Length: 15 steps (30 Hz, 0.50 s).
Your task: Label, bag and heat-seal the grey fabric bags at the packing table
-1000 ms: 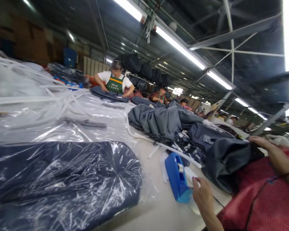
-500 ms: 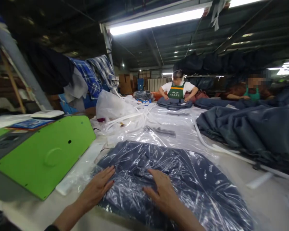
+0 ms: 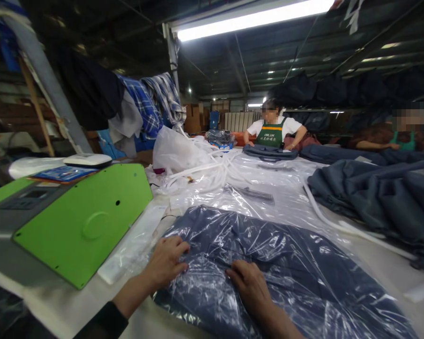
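Note:
A dark navy folded fabric item [image 3: 286,240], which looks like a bag, lies flat in front of me inside a shiny clear plastic bag [image 3: 212,287]. My left hand [image 3: 167,261] rests on the left side of the plastic, fingers bent and thumb apart from them. Nearer the middle, my right hand [image 3: 249,282] is closed, its curled fingers and thumb together on a crease of the plastic. The fabric's underside is hidden.
A green and grey machine [image 3: 102,221] stands at left. Clear plastic sheets [image 3: 282,183] and white strips [image 3: 212,172] lie beyond. Dark fabric [image 3: 378,193] is heaped at right, beside a white tube [image 3: 314,207]. A co-worker in a green apron [image 3: 270,134] handles a dark bag across the table.
My view has turned slightly left. Both hands have gone from flat, stretched fingers to bent ones on the plastic, and the right hand has closed.

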{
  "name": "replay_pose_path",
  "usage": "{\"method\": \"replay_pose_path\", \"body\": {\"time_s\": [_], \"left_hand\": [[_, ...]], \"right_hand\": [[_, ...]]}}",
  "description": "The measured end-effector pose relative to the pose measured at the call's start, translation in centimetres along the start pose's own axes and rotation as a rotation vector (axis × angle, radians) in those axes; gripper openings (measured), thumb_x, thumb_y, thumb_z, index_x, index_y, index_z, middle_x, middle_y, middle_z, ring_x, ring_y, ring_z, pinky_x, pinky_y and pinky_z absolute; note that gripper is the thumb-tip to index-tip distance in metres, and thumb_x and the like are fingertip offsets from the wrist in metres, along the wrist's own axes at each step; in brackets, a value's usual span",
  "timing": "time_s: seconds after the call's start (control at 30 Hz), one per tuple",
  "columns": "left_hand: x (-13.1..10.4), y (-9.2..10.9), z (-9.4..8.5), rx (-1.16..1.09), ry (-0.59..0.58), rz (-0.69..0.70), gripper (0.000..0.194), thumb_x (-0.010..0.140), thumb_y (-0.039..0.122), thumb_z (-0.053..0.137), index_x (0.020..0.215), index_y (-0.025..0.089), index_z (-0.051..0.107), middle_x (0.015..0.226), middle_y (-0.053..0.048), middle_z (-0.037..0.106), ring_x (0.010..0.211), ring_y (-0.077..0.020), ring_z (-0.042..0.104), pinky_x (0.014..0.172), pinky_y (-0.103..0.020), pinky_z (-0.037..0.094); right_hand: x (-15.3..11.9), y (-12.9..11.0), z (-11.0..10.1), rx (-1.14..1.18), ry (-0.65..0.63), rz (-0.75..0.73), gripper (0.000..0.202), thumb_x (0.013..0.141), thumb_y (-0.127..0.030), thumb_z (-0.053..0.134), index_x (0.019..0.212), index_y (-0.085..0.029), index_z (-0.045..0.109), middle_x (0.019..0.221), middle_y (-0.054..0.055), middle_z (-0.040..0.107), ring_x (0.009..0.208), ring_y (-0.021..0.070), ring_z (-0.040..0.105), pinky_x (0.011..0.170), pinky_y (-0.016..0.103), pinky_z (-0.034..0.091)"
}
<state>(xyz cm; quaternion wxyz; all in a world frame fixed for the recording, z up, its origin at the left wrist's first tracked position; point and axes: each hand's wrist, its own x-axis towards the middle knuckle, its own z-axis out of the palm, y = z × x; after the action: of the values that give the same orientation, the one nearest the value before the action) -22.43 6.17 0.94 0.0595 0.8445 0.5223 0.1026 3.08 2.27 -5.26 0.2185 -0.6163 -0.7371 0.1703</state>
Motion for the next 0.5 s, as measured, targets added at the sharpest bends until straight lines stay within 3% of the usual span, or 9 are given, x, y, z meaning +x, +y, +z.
{"method": "replay_pose_path", "body": {"time_s": [0.13, 0.3, 0.5], "left_hand": [[1.3, -0.7, -0.2, -0.089, -0.058, -0.022, 0.001, 0.070, 0.020, 0.055, 0.070, 0.019, 0.055, 0.084, -0.001, 0.059, 0.088, -0.0218, 0.055, 0.083, -0.039, 0.036], [2.3, -1.6, 0.0, -0.190, -0.094, -0.092, 0.012, 0.070, 0.024, 0.049, 0.062, 0.020, 0.041, 0.069, 0.003, 0.053, 0.070, -0.0161, 0.052, 0.068, -0.028, 0.038], [2.0, -1.2, 1.3, -0.175, -0.048, -0.149, 0.012, 0.071, 0.030, 0.043, 0.063, 0.022, 0.038, 0.070, -0.001, 0.052, 0.074, -0.0215, 0.053, 0.072, -0.034, 0.034]], "right_hand": [[0.0, 0.0, -0.2, 0.001, 0.010, 0.033, 0.023, 0.094, -0.036, 0.049, 0.080, -0.022, 0.061, 0.083, 0.002, 0.067, 0.082, 0.0198, 0.060, 0.077, 0.030, 0.036], [0.4, -1.0, -0.7, -0.031, -0.013, 0.107, 0.018, 0.091, -0.032, 0.057, 0.078, -0.021, 0.064, 0.080, 0.000, 0.069, 0.080, 0.0193, 0.063, 0.077, 0.030, 0.038], [0.7, -2.0, -0.6, -0.140, 0.012, 0.155, 0.009, 0.087, -0.027, 0.064, 0.083, -0.019, 0.066, 0.089, 0.006, 0.072, 0.092, 0.0235, 0.065, 0.094, 0.040, 0.035]]}}
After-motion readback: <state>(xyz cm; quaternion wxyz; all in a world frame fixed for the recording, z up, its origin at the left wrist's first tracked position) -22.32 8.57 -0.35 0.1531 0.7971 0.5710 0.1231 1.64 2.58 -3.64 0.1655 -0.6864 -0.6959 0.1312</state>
